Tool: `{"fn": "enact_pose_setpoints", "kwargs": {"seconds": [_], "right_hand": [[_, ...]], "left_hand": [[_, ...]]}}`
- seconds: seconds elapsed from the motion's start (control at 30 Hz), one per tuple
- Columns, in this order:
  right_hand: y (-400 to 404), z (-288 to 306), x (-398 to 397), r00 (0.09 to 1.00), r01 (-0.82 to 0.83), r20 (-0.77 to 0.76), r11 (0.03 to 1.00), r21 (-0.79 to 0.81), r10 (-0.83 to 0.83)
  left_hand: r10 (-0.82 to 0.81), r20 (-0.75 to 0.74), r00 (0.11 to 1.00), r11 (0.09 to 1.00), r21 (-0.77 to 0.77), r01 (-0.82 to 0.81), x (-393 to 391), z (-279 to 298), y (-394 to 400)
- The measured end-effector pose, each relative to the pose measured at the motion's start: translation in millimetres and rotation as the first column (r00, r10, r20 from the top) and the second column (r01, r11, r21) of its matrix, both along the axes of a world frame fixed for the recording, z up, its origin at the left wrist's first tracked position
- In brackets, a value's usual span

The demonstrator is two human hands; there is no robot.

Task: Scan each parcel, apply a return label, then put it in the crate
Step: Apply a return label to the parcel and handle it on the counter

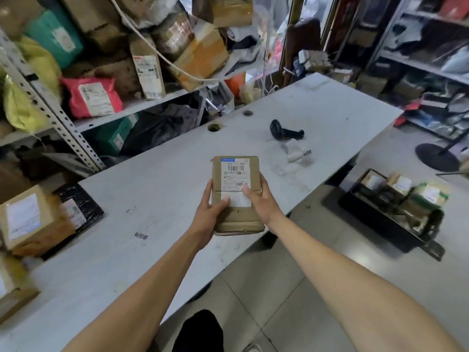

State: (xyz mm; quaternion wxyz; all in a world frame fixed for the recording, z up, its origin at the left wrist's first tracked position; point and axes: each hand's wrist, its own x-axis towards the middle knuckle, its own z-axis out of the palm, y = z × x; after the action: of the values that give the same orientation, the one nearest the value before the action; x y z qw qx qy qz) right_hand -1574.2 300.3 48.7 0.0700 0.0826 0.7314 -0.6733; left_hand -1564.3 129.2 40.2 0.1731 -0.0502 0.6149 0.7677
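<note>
Parcel (237,196): held between both hands over the tabletop (152,199) edge.
Grip: left hand (208,214) and right hand (258,201) clasp its sides, thumbs on the white label (237,199).
Risk: label corner may lift if pressed unevenly.
Crate (390,212): on the floor, well apart; parcel could slip in transfer.

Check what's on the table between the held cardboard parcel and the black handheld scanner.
Head view: mostly bare grey tabletop between the brown cardboard parcel and the black handheld scanner; a crumpled white label scrap lies just right of that line.
</note>
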Motion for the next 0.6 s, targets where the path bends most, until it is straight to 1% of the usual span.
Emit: {"fn": "enact_pose_setpoints", "kwargs": {"seconds": [0.1,0.2,0.27,0.4,0.47,0.53,0.6], "right_hand": [[23.6,-6.4,-25.9,1.0,-0.008,0.015,0.999,0.036,0.007],[43.9,-12.0,-58.1,0.999,-0.037,0.023,0.996,0.08,0.035],[57.4,-15.7,-79.6,0.999,-0.048,0.028,0.994,0.097,0.045],[89.9,-18.7,-116.7,0.999,-0.021,0.049,0.993,0.112,0.015],[108.7,-18.8,-138.7,0.998,-0.02,0.062,0.994,0.11,0.013],[124.7,-15.9,-163.1,0.996,-0.037,0.088,0.993,0.111,0.027],[138.4,-14.7,-191.0,0.993,-0.065,0.102,0.992,0.111,0.054]], "left_hand": [[0.029,0.018,0.999,1.0,-0.01,-0.028,-25.5,-5.7,23.5],[0.047,-0.002,0.999,0.999,-0.02,-0.047,-57.4,-15.2,42.3],[0.011,0.013,1.0,1.0,-0.01,-0.011,-81.7,-18.0,54.4],[-0.116,0.042,0.992,0.993,-0.017,0.117,-129.3,-17.1,83.6],[-0.141,0.049,0.989,0.99,-0.004,0.142,-152.7,-18.7,100.7],[-0.121,0.054,0.991,0.993,-0.004,0.122,-175.2,-22.2,116.7],[-0.068,0.047,0.997,0.998,-0.003,0.069,-196.4,-26.3,132.5]]}}
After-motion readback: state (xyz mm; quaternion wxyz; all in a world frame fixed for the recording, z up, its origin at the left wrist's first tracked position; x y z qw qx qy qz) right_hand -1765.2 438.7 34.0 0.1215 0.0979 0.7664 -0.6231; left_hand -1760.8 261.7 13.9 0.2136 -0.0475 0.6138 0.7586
